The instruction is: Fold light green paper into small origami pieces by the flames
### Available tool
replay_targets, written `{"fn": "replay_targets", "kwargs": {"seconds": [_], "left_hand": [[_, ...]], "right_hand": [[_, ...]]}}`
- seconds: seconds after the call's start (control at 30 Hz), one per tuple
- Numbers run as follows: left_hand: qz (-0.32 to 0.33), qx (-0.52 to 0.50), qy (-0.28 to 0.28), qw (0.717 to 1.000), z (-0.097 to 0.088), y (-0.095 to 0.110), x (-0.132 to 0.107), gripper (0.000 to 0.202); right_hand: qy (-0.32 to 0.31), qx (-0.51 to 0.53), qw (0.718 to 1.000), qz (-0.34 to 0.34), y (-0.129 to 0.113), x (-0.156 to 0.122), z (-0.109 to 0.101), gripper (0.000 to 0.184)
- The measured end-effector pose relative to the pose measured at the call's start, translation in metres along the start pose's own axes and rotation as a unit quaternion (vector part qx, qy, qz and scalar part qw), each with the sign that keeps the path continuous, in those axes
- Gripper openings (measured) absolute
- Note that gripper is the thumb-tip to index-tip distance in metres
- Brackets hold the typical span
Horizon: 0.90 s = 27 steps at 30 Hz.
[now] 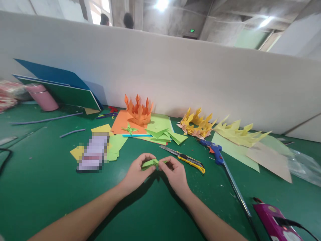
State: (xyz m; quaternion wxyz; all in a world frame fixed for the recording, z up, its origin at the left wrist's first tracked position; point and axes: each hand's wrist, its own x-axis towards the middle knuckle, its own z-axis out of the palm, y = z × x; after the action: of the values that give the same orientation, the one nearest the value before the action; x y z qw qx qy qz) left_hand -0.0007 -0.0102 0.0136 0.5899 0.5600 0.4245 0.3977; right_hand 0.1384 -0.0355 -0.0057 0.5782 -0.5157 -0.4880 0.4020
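Folded green paper (149, 163) is pinched by left grip (138, 170) and right grip (176, 173); utility knife (190, 160) lies near the latter.

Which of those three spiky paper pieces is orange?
The leftmost, the orange crown; the golden-yellow ring and the pale-yellow piece are both to its right.

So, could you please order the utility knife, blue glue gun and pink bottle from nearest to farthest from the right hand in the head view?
1. Utility knife: just beyond the right hand, slightly rightward.
2. Blue glue gun: farther to the right.
3. Pink bottle: away at far left.
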Motion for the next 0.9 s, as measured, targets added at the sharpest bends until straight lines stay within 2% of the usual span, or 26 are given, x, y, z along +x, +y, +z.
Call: {"fn": "replay_targets", "kwargs": {"seconds": [0.27, 0.43, 0.57, 0.77, 0.9], "left_hand": [[0.01, 0.002, 0.011, 1.0, 0.0009, -0.003, 0.0021, 0.022], [-0.033, -0.037, 0.011, 0.999, -0.0005, -0.0015, 0.0021, 0.025], [-0.071, -0.089, 0.01, 0.993, -0.0016, 0.0021, 0.0015, 0.025], [-0.09, -0.112, 0.013, 0.99, -0.0014, 0.0032, 0.0024, 0.031], [-0.1, -0.119, 0.022, 0.988, -0.0009, -0.0002, 0.0023, 0.034]], "right_hand": [[0.002, -0.047, 0.999, -0.014, 0.0033, -0.0035, 0.0017, 0.013], [-0.01, -0.055, 0.998, -0.024, 0.0034, -0.004, 0.0033, 0.013], [-0.036, -0.034, 0.999, -0.003, 0.0063, -0.0015, 0.0033, 0.014], [-0.05, -0.012, 0.998, 0.022, 0.0063, 0.0003, 0.0021, 0.014], [-0.06, 0.047, 0.996, 0.056, 0.0062, 0.0006, 0.0017, 0.019]]}}
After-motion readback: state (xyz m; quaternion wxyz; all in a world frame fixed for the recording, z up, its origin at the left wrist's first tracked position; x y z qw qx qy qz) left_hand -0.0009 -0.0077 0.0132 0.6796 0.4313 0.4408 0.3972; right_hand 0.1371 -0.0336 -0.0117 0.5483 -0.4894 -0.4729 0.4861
